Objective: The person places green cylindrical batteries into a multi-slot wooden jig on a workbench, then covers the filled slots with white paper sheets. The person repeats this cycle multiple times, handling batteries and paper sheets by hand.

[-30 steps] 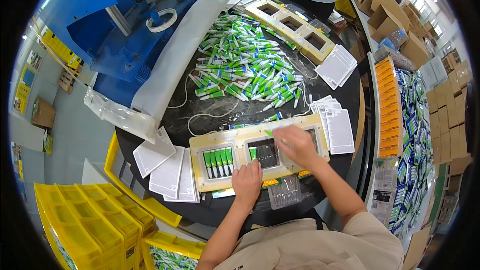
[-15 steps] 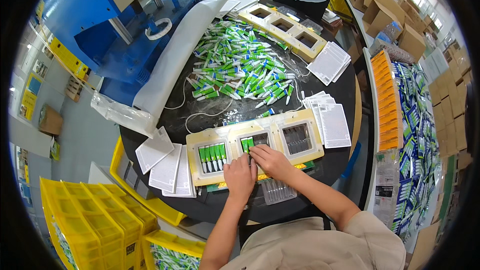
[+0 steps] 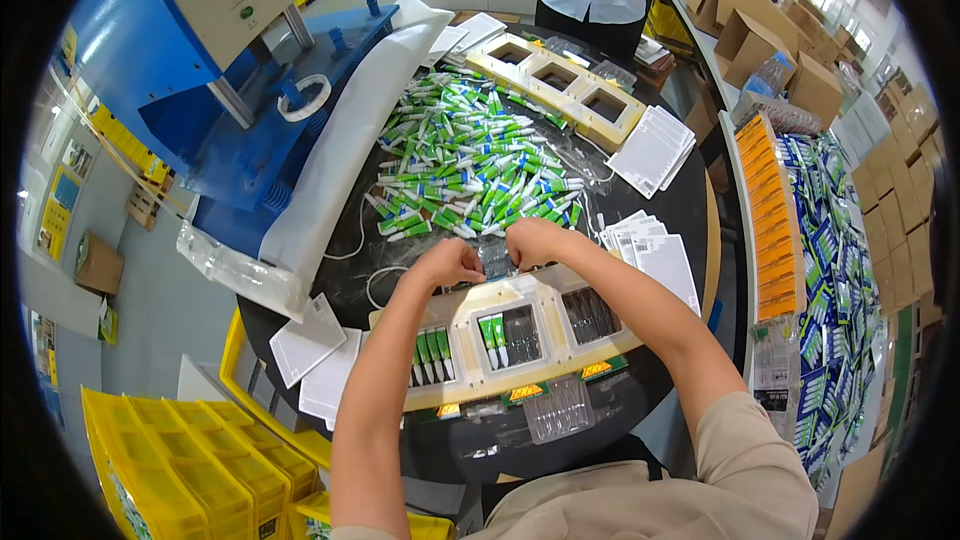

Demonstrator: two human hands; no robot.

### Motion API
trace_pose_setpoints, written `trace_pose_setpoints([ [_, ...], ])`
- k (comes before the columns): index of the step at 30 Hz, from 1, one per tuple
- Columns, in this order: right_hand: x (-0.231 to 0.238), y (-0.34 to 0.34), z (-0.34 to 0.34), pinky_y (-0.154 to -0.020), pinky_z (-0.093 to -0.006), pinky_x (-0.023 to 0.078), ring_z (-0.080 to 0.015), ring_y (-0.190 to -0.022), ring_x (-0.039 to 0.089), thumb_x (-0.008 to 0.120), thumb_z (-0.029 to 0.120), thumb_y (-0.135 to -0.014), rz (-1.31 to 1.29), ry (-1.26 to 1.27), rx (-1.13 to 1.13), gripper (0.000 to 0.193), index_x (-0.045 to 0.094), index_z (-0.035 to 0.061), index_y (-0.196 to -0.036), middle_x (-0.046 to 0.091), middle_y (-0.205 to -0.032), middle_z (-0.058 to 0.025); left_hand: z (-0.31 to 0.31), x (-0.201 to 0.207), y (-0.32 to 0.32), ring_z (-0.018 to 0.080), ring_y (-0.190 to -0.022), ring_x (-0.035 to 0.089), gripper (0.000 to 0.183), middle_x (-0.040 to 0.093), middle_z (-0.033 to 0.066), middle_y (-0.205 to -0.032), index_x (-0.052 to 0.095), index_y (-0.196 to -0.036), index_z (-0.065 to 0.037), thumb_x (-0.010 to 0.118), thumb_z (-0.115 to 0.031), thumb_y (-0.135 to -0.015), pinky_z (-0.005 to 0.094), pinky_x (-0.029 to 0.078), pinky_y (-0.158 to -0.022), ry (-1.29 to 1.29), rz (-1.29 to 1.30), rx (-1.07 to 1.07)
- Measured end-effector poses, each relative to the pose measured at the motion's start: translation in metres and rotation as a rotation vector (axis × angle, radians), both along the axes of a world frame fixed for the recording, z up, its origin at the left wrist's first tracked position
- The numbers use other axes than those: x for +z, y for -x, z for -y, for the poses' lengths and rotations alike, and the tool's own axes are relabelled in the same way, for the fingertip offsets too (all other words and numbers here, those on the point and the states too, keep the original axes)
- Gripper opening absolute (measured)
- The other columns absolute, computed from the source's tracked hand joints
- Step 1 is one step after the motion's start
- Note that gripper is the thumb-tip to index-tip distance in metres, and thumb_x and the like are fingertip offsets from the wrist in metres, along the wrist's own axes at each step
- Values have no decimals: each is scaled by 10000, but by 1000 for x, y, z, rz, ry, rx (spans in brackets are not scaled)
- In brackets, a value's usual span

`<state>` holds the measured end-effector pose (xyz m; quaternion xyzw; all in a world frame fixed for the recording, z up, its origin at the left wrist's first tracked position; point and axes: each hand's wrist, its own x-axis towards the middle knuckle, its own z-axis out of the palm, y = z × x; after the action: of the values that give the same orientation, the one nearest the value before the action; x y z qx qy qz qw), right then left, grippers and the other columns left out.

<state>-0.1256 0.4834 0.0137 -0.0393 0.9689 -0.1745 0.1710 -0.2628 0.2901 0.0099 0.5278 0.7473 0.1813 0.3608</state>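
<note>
Facing each other at 12 o'clock of the frame (image 3: 500,383), the left hand (image 3: 452,262) and right hand (image 3: 537,242) have narrowly curled fingers, grip undetermined, while two tubes (image 3: 487,332) lie at 6 o'clock from them, apparently kept parallel by the centre pocket (image 3: 521,335).

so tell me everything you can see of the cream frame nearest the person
The cream frame is long and rigid-looking, perhaps plastic, with three rounded windows in a row. It lies flat over the black table, its right end angled farther away. Green-and-white tubes lie in the left window, two more in the middle one's left side; the right shows clear plastic. Forearms cover parts of both ends. Both hands are at its far edge; contact is unclear.
</note>
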Motion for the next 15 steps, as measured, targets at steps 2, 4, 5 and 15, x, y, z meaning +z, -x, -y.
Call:
trace_pose_setpoints([
  [2, 4, 5, -4, -641, -433, 563, -304, -730, 722, 827, 191, -661, -39, -49, -11, 187, 808, 116, -831, 740, -750, -107, -12, -7, 13, 194, -724, 709, 199, 764, 76, -792, 809, -915, -64, 850, -226, -807, 349, 536, -659, 35, 57, -100],
  [4, 8, 2, -8, -660, -456, 555, -337, -765, 715, 824, 223, -662, -175, -125, -101, 198, 775, 103, -811, 738, -788, -114, -16, -9, 19, 177, -699, 706, 188, 758, 73, -771, 802, -899, -47, 844, -207, -811, 349, 534, -641, 67, 56, -115],
  [5, 9, -2, -9, -677, -467, 560, -349, -786, 717, 830, 224, -678, -210, -96, -130, 208, 766, 85, -820, 734, -803, -132, -16, -9, 21, 172, -684, 703, 181, 754, 75, -761, 797, -890, -41, 841, -198, -813, 346, 532, -634, 94, 40, -67],
  [15, -21, -22, 19, -782, -500, 547, -400, -903, 686, 788, 232, -809, -361, 6, -340, 247, 704, 2, -845, 694, -923, -200, 1, 5, 20, 197, -712, 716, 164, 766, 101, -810, 787, -857, -35, 856, -116, -732, 337, 545, -648, 11, -134, -106],
])
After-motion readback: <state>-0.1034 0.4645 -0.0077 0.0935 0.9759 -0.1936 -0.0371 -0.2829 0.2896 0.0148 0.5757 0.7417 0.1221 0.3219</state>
